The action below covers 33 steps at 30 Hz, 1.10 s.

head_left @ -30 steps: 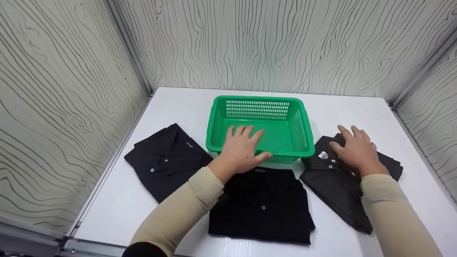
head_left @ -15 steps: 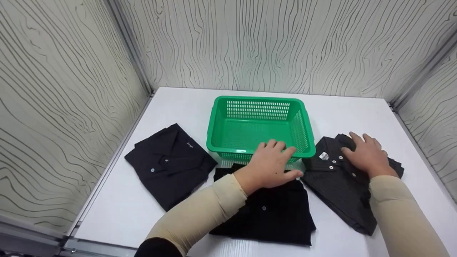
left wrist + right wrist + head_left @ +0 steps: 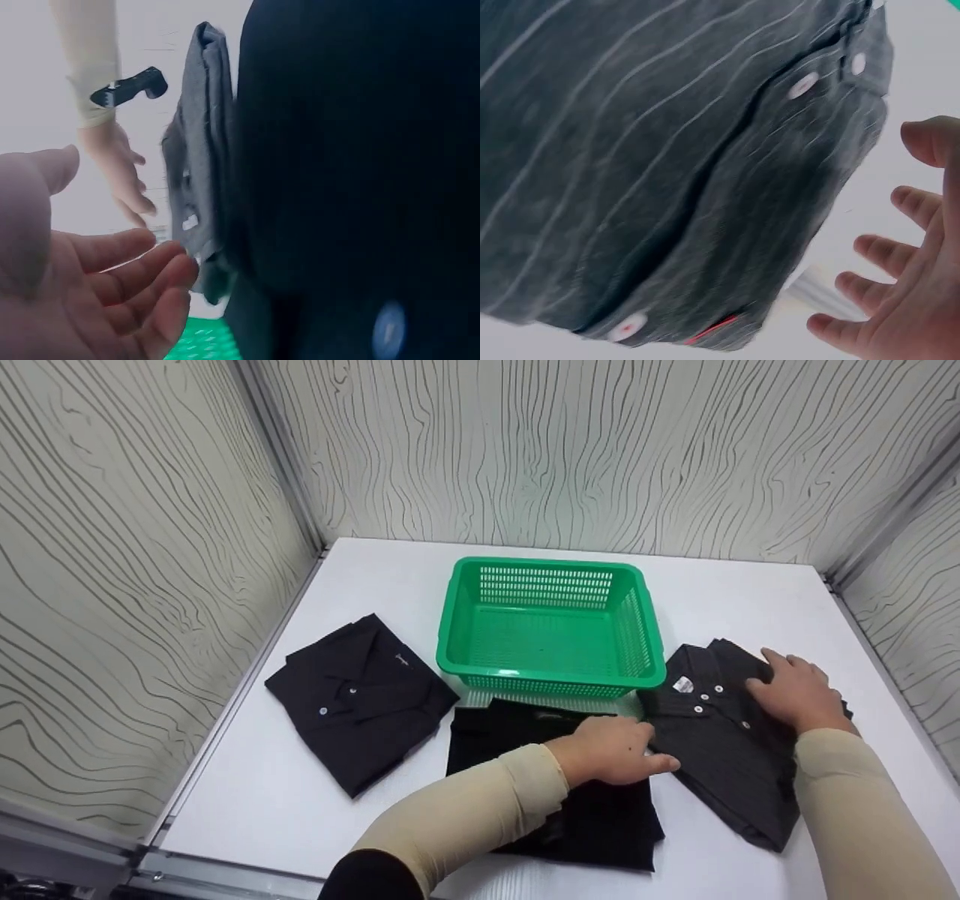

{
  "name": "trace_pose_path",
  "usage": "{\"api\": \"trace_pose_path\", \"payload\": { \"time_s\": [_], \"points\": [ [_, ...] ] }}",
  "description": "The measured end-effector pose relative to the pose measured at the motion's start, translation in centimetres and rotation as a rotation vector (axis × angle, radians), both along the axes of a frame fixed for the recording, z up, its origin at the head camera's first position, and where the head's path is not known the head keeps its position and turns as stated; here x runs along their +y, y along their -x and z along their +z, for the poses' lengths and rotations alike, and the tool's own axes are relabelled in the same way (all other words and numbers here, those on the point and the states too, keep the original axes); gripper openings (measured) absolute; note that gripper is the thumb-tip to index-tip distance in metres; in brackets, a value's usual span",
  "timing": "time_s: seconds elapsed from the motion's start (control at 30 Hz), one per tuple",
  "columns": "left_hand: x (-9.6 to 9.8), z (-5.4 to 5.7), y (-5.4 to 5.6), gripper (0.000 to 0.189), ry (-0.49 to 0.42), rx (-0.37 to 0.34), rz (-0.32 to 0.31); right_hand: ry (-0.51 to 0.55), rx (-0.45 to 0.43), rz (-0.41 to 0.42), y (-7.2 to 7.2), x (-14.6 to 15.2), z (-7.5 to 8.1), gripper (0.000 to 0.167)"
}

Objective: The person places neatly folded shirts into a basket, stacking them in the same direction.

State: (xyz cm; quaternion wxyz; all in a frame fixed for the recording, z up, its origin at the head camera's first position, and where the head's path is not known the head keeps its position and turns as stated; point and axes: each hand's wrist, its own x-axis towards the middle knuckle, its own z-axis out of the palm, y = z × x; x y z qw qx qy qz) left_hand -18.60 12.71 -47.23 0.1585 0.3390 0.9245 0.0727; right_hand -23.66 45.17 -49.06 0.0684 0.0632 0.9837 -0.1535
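Note:
My left hand (image 3: pixel 611 750) hovers over the right side of a folded black shirt (image 3: pixel 487 735), near the left edge of a folded dark grey shirt (image 3: pixel 720 757). Its fingers are loosely bent and hold nothing; the left wrist view shows the bare palm (image 3: pixel 67 300) beside the grey shirt (image 3: pixel 199 142). Over the grey shirt's right side is my right hand (image 3: pixel 802 690). In the right wrist view that hand (image 3: pixel 915 262) has spread fingers, apart from the striped grey cloth (image 3: pixel 690 165) with its white buttons.
A green plastic basket (image 3: pixel 551 682) stands behind the black shirt, with nothing in it. Another folded dark shirt (image 3: pixel 367 712) lies on the left of the white table (image 3: pixel 247 802). Patterned panels (image 3: pixel 480 457) enclose the back and sides.
My left hand has moved right and nearer to me, from the basket's front to beside the grey shirt. The right hand has shifted a little right and nearer. The shirts lie much as before.

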Motion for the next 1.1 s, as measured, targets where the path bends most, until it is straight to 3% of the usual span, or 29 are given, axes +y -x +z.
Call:
{"api": "trace_pose_path", "payload": {
  "time_s": [0.13, 0.27, 0.5, 0.73, 0.83, 1.0, 1.1],
  "points": [
    [1.4, -1.3, 0.1, 0.06, 0.002, -0.124, 0.072, 0.013, -0.036, -0.001, -0.2, 0.8, -0.7, 0.071],
    [2.4, -2.3, -0.1, 0.06, 0.046, -0.208, 0.089, 0.042, -0.056, -0.005, -0.4, 1.5, -1.4, 0.072],
    [3.7, -2.7, -0.2, 0.058, 0.101, -0.242, 0.093, 0.068, -0.092, -0.018, -0.9, 2.6, -2.0, 0.071],
    [4.8, -2.8, -0.2, 0.055, 0.096, -0.24, 0.083, 0.078, -0.145, -0.045, -0.9, 3.2, -1.5, 0.074],
    [5.1, -3.0, 0.0, 0.055, 0.041, -0.273, 0.079, 0.076, -0.163, -0.061, -1.1, 3.3, -1.3, 0.075],
    [5.3, -3.2, 0.3, 0.058, -0.153, -0.364, 0.124, 0.076, -0.164, -0.084, -1.5, 3.5, -0.7, 0.077],
    [5.3, -3.2, 0.5, 0.056, -0.332, -0.513, 0.228, 0.078, -0.163, -0.105, -1.6, 3.6, -0.4, 0.08]
  ]
}}
